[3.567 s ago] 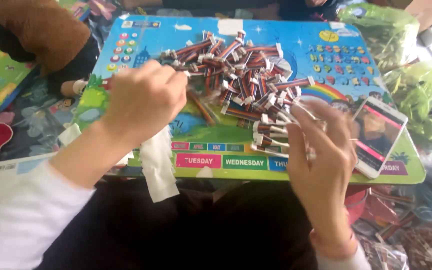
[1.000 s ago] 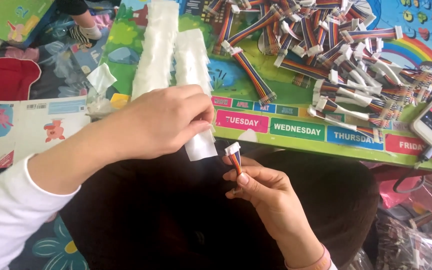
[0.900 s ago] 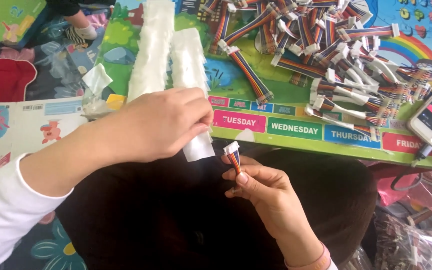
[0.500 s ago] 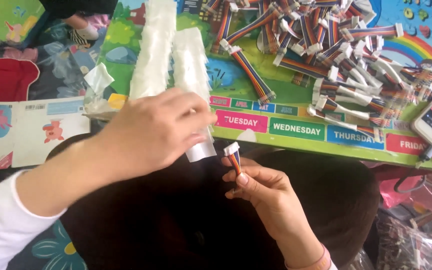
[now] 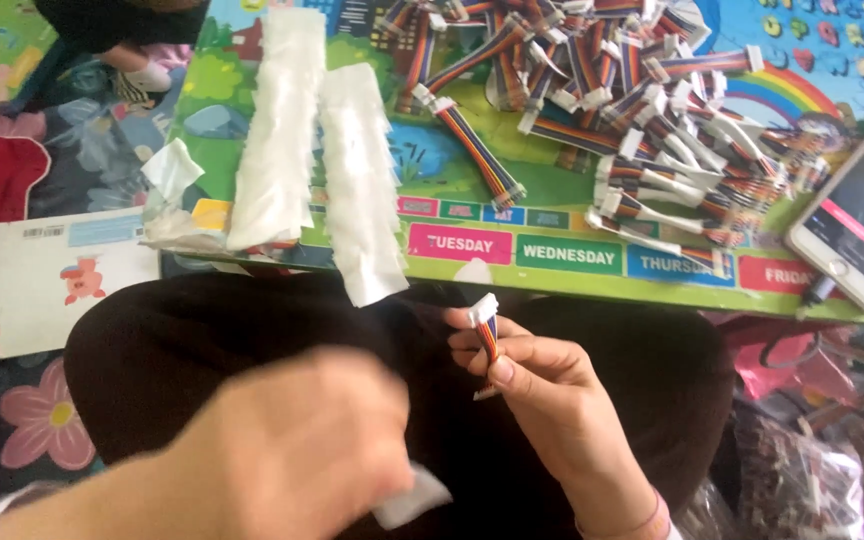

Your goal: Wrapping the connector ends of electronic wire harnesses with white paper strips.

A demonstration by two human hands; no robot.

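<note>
A short rainbow-coloured ribbon cable (image 5: 487, 338) with a white connector at its top end stands just right of the frame's centre, pinched between the thumb and fingers of the right hand (image 5: 542, 400). It rises out of the top of the hand's grip; its long axis runs nearly upright in the frame, the white plug pointing up towards the board's lower edge, a second small end showing just below the thumb.

The left hand (image 5: 302, 450), blurred, sits lower left of centre, closed around a white strip of tape or paper (image 5: 407, 497) that sticks out at its right side.

Both hands hover over a dark lap. Above, a colourful children's board (image 5: 572, 190) carries two long white strips (image 5: 327, 160) at upper centre-left and a heap of similar cables (image 5: 642, 110) at upper right. A phone (image 5: 852, 225) lies at the right edge.
</note>
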